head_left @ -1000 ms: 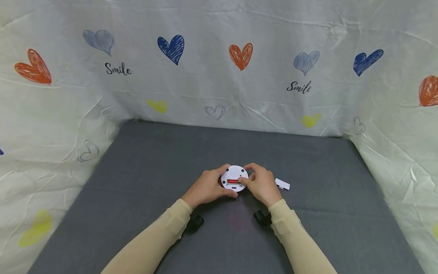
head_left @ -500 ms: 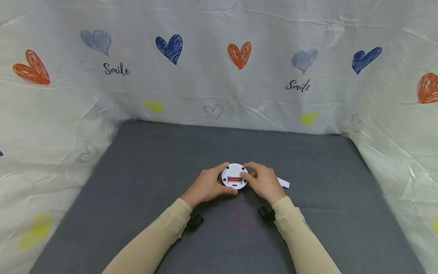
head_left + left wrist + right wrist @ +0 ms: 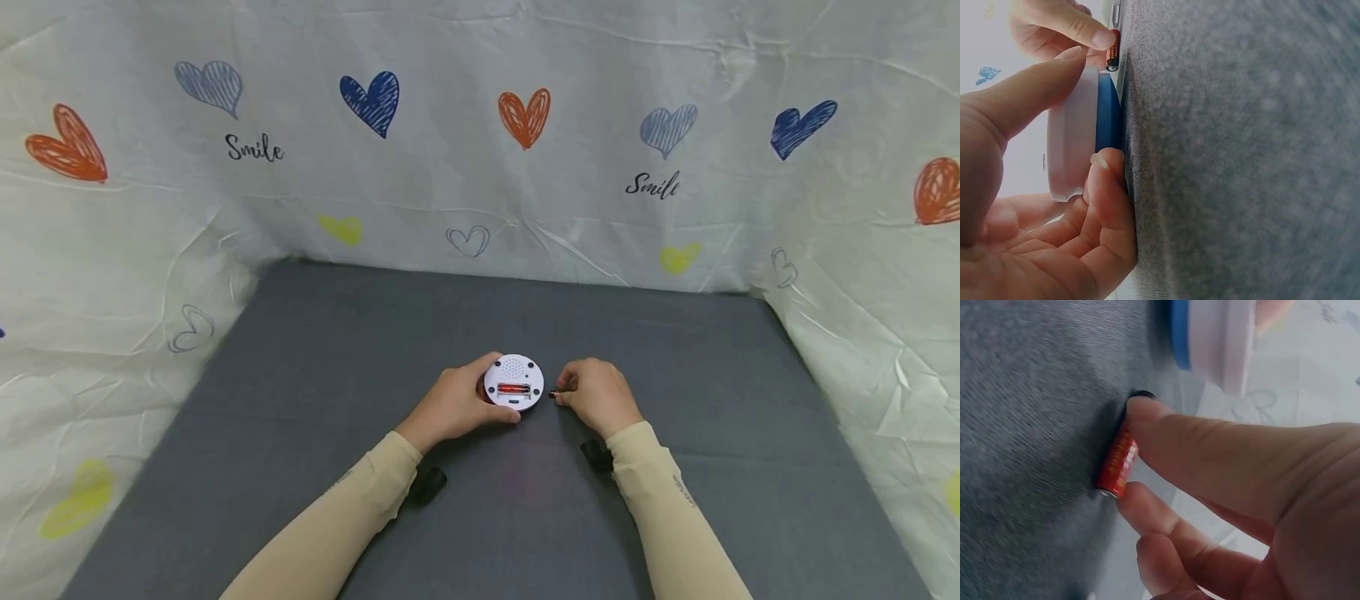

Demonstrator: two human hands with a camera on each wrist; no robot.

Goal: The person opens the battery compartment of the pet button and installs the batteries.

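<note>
My left hand (image 3: 453,404) grips a round white device (image 3: 515,367) by its left side, thumb and fingers around the rim. The device faces underside up, showing speaker holes, dark feet and an uncovered battery compartment. Inside the compartment lies a red battery (image 3: 513,389). From the side, in the left wrist view, a blue part (image 3: 1107,115) shows beneath the white body. Just right of the device, my right hand (image 3: 597,396) pinches a second battery (image 3: 1119,460), red with a black end, between thumb and fingers, close over the cloth.
Dark grey cloth (image 3: 390,333) covers the table. A pale curtain (image 3: 450,167) printed with hearts and the word Smile stands along the back and both sides. A dark wrist camera (image 3: 427,486) sits under the left forearm, another (image 3: 597,456) under the right.
My right hand has moved off the device to the right and now pinches a battery beside it. The white cover on the cloth is now hidden by that hand. My left hand keeps its grip.
</note>
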